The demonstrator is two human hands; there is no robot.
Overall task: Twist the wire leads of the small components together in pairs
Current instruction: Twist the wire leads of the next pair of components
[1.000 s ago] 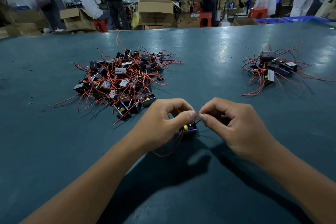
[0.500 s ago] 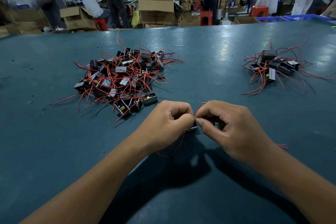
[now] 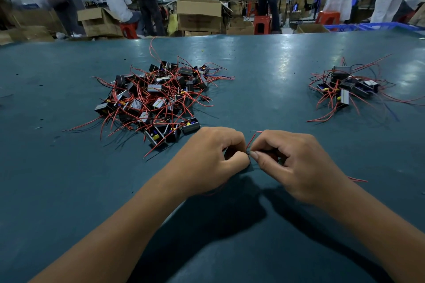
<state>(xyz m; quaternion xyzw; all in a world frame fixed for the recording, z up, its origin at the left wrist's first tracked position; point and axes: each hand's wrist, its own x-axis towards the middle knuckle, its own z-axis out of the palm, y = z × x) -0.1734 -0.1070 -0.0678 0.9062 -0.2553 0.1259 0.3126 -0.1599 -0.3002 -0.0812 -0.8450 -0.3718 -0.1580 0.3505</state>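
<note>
Since a second ago the component has slipped almost out of sight beneath both hands, left hand (image 3: 208, 158) and right hand (image 3: 292, 163) fingers pinching red leads (image 3: 251, 140) rising between them above the desk (image 3: 253, 71).

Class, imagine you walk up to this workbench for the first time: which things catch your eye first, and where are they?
The left hand and right hand meet near the front of the teal table, pinching red wire leads between them. Behind the left hand sprawls a big pile of components; a smaller pile lies far right.
</note>
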